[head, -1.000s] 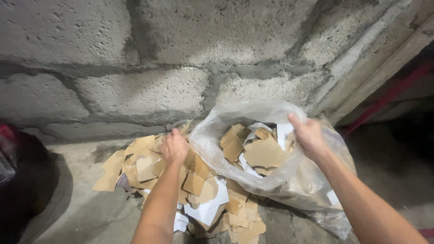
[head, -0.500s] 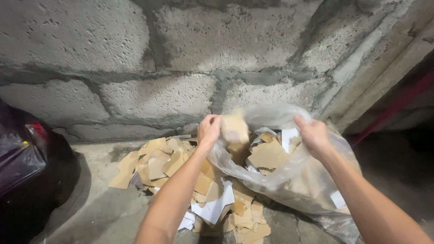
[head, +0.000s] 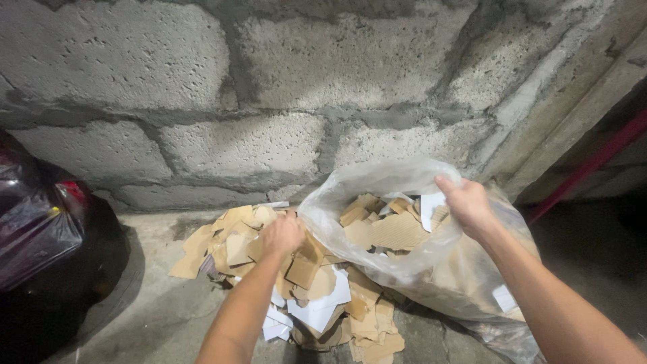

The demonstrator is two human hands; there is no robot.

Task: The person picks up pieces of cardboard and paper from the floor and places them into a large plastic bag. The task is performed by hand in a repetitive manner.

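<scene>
A clear plastic bag lies on the floor against the block wall, its mouth held up and holding brown cardboard scraps. My right hand grips the bag's far rim and keeps it open. Left of the bag, a loose pile of cardboard and white paper scraps lies on the floor. My left hand is down on top of this pile, knuckles up, with its fingers curled into the brown pieces.
A grey concrete block wall stands right behind the pile. A dark, shiny plastic bag sits at the left. A red pipe or rod runs diagonally at the right, beside a concrete post.
My left hand carried a cardboard piece from the pile up to the bag mouth, and has now come back down onto the pile. My right hand has kept hold of the rim.
</scene>
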